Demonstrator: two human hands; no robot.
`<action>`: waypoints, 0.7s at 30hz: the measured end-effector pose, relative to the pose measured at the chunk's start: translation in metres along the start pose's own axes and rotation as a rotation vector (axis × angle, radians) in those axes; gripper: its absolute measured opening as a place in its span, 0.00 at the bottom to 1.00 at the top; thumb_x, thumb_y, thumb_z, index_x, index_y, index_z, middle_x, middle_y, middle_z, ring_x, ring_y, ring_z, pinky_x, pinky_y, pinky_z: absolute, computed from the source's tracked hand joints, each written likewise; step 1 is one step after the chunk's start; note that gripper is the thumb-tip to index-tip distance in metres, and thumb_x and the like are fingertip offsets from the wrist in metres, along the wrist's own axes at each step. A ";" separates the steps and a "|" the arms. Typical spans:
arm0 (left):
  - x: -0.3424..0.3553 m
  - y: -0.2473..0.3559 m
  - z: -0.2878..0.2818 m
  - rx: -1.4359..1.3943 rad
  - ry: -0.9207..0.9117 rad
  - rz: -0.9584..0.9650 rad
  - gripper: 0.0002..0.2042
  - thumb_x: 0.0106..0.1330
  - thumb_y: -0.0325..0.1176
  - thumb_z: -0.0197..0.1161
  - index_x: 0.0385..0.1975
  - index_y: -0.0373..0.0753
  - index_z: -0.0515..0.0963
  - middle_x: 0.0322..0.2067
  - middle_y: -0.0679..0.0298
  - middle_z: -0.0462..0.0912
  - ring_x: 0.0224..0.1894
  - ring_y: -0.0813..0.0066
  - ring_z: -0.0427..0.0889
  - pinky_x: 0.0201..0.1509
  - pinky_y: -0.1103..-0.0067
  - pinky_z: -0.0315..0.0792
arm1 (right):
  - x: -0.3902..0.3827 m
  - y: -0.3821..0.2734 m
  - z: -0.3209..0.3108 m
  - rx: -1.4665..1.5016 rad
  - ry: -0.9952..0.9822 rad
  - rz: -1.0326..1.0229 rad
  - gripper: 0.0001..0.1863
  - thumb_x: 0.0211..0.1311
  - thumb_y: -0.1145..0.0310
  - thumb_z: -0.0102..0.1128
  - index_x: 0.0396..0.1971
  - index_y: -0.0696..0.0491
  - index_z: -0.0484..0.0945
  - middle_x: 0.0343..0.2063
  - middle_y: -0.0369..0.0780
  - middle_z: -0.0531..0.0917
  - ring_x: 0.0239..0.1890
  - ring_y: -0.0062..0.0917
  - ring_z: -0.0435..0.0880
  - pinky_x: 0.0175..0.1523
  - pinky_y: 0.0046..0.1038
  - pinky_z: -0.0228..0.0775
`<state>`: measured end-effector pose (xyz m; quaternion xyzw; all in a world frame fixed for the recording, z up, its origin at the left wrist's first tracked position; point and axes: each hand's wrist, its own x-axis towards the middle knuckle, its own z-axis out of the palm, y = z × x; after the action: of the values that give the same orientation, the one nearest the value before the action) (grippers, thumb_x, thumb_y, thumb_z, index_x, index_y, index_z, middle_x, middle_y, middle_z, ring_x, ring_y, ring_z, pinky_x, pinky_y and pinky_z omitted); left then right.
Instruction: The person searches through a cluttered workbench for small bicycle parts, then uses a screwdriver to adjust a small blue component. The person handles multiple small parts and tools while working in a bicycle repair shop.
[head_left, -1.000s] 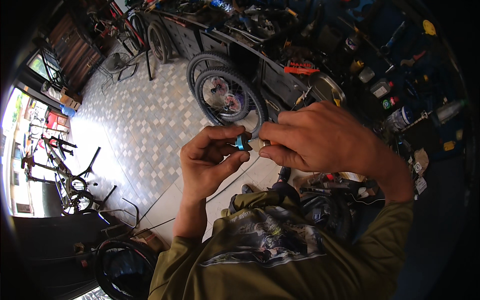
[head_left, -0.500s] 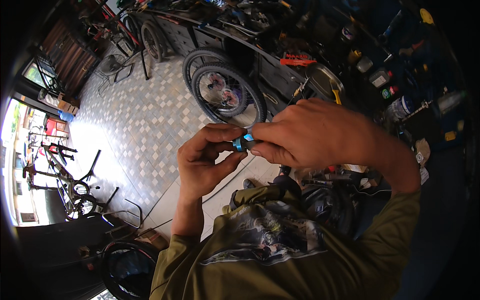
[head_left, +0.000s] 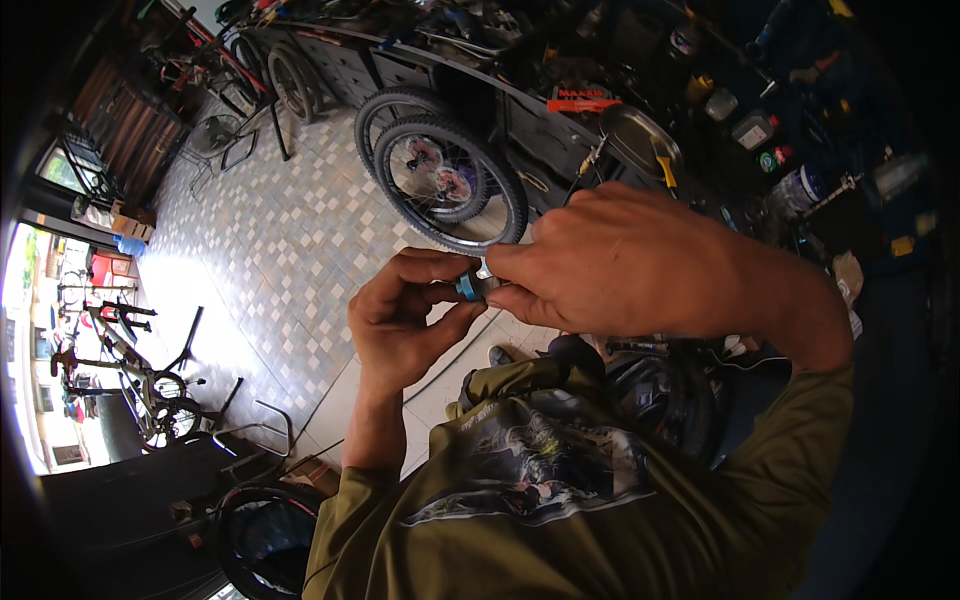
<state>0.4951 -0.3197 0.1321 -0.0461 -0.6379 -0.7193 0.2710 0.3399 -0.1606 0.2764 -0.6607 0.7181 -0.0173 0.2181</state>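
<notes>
A small blue ring-shaped metal part (head_left: pixel 466 287) with a dark body sits between the fingertips of my left hand (head_left: pixel 408 315), which pinches it from its left side. My right hand (head_left: pixel 610 265) is closed against the part's right side, thumb and forefinger pressed together on its pale end. Most of what the right fingertips grip is hidden by the fingers. Both hands are held up in front of my body, above the tiled floor.
Two bicycle wheels (head_left: pixel 450 190) lean against a workbench (head_left: pixel 470 68) laden with tools. To the right are an oval metal tray (head_left: pixel 645 140), a yellow-handled tool (head_left: pixel 664 165) and several bottles. A bicycle frame (head_left: pixel 130 350) stands at left by the bright doorway; a tyre (head_left: pixel 262 540) lies lower left.
The view has shifted slightly. Both hands stay together at the small blue part, which looks a little turned, with a pale end now showing between the fingertips.
</notes>
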 end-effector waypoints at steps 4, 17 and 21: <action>-0.003 -0.003 -0.001 0.006 0.023 -0.050 0.19 0.52 0.09 0.69 0.46 0.24 0.77 0.48 0.52 0.79 0.50 0.68 0.82 0.53 0.75 0.84 | -0.004 -0.001 0.005 -0.092 0.053 -0.018 0.18 0.72 0.57 0.51 0.34 0.57 0.79 0.22 0.45 0.84 0.30 0.40 0.87 0.38 0.41 0.79; -0.003 -0.014 0.003 -0.184 0.071 -0.097 0.15 0.55 0.11 0.68 0.41 0.24 0.74 0.45 0.52 0.79 0.43 0.67 0.85 0.45 0.74 0.88 | -0.006 -0.001 0.038 -0.467 0.338 -0.081 0.13 0.61 0.61 0.60 0.36 0.55 0.78 0.23 0.41 0.82 0.25 0.32 0.86 0.27 0.32 0.76; 0.000 -0.018 0.002 -0.211 0.050 -0.121 0.14 0.56 0.12 0.68 0.39 0.26 0.73 0.43 0.53 0.80 0.42 0.67 0.86 0.41 0.74 0.88 | -0.007 -0.002 0.041 -0.665 0.391 -0.101 0.09 0.62 0.64 0.58 0.31 0.54 0.79 0.20 0.37 0.82 0.23 0.23 0.84 0.25 0.26 0.72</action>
<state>0.4867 -0.3169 0.1168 -0.0178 -0.5535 -0.7984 0.2363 0.3560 -0.1438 0.2424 -0.7142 0.6789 0.0800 -0.1500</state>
